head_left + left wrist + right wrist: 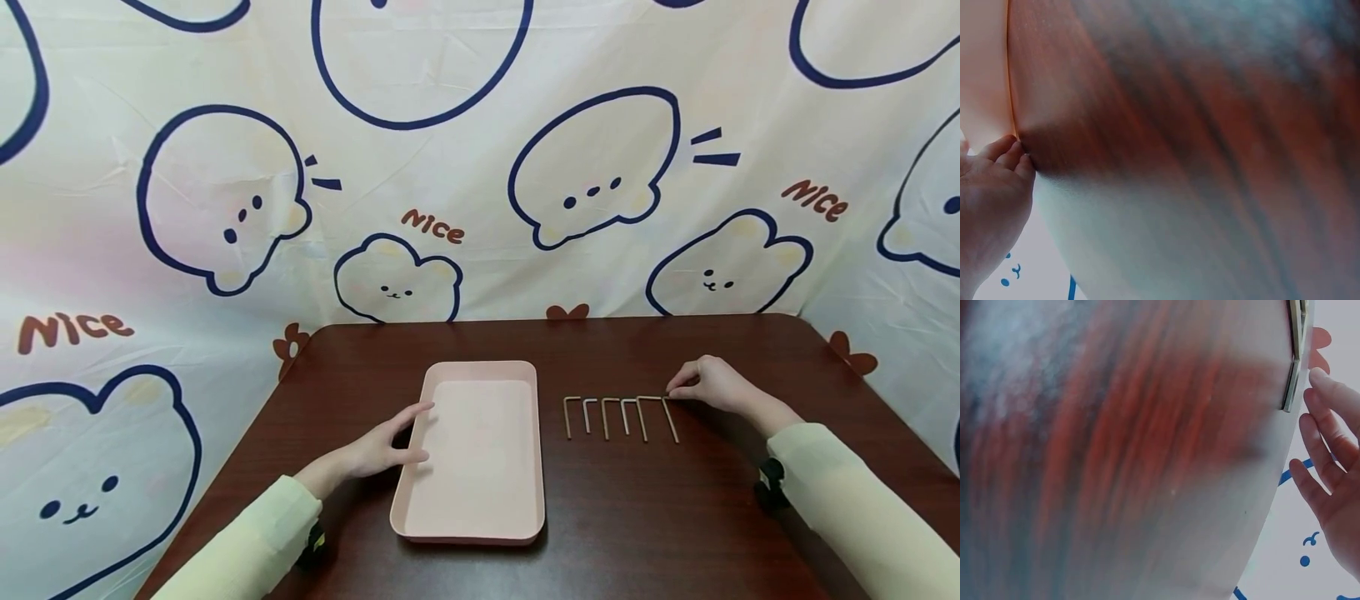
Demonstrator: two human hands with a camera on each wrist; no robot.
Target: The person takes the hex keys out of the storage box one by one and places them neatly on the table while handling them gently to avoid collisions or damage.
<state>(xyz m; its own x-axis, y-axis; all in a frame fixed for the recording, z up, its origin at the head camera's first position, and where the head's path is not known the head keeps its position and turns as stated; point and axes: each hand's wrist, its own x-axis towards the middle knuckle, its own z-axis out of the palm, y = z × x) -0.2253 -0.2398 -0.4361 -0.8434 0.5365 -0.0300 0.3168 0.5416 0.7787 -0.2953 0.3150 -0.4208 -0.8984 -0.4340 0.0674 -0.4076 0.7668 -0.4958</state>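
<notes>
A shallow pink rectangular tray [480, 517] lies on the table. My left hand [375, 446] holds its left rim, thumb and index finger reaching over the edge; in the left wrist view the other fingers [1007, 150] bend against the tray's outer side. Right of the tray, several L-shaped hex keys [606, 421] form a row, long arms toward me and short arms at the far side. My right hand [708, 383] is at the far end of the rightmost hex key [671, 421]. The right wrist view shows loosely bent, spread fingers [1319, 440] just beside the keys.
The dark brown wooden table [622, 542] reaches back to a cloth backdrop [480, 167] printed with cartoon bears. Bare tabletop shows in front of the hex keys. A dark device [771, 483] sits at the right wrist.
</notes>
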